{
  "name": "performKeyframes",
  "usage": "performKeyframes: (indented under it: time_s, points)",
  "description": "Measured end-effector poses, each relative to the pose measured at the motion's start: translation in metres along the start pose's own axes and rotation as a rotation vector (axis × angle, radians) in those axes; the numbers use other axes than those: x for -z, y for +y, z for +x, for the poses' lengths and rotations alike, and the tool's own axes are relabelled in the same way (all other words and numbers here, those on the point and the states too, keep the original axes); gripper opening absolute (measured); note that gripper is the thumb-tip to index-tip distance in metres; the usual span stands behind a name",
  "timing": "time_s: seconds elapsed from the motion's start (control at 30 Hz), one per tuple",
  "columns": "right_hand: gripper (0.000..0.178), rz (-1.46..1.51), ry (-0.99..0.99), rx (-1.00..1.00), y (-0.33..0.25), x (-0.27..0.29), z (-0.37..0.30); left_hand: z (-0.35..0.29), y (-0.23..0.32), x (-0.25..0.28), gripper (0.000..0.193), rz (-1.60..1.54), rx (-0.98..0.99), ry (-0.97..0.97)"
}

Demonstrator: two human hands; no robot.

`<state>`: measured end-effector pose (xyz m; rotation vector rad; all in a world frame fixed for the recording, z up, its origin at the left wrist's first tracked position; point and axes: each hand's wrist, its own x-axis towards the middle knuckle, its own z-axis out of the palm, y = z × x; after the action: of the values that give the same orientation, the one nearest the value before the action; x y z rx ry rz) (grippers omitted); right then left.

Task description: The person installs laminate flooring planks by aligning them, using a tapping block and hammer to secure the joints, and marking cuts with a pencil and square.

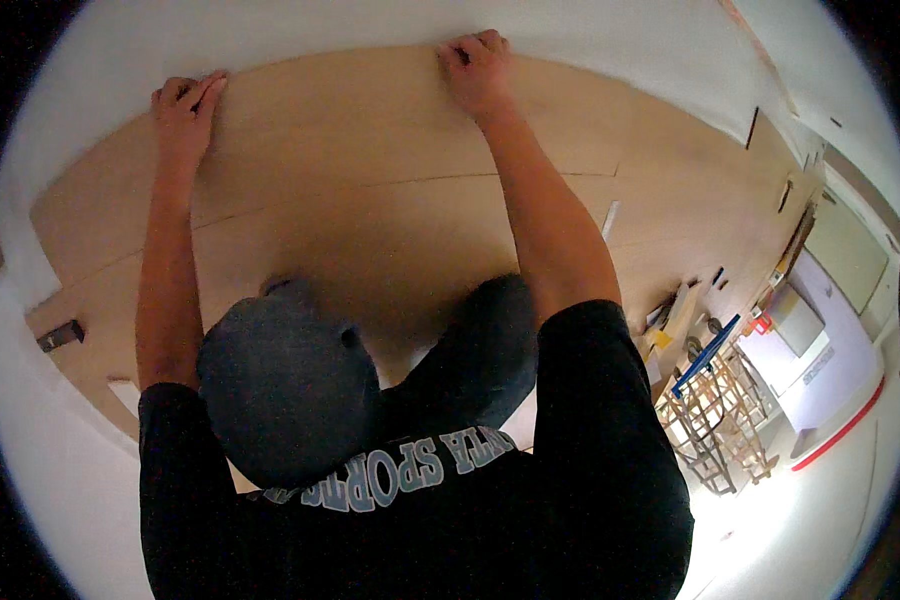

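A light-brown wood-look floor plank [330, 115] lies across the far side, its long edge meeting a pale surface. My left hand [184, 115] is at that far edge on the left, with thumb and fingers closed on it. Farther right along the same edge, my right hand [478, 72] has its fingers curled over the rim. Both arms are stretched forward, well apart. A seam separates this plank from the matching planks [260, 245] nearer me, where my bent knees are. The fingertips' undersides are hidden.
A dark block [62, 336] lies at the left end of the planks. Right of my right arm lies a thin white strip [610, 220]. Farther right are scattered offcuts [675, 310] and a wire-frame cart [720, 410] with a blue bar. A dark slim piece [753, 128] stands out at the far right edge.
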<state>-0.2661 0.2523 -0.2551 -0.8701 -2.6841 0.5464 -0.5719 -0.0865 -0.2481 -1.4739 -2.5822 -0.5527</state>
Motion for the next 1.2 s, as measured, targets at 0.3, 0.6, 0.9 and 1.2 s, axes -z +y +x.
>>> performKeyframes:
  time_s: [0.3,0.6,0.9,1.2]
  points:
    - [0.016,-0.042,-0.163,-0.002,0.039,0.026,-0.003,0.005,0.034,-0.007,0.021,-0.45,0.308,-0.112]
    - [0.024,-0.064,-0.056,0.234,-0.012,-0.014,0.012,-0.008,-0.004,0.04,0.023,-0.154,0.217,-0.141]
    - [0.043,-0.09,-0.243,0.04,-0.06,-0.004,0.007,-0.007,-0.024,0.018,0.022,-0.327,0.215,-0.123]
    - [0.055,-0.083,-0.633,0.225,-0.047,0.007,-0.131,-0.322,-0.209,0.202,0.029,0.242,0.942,0.332]
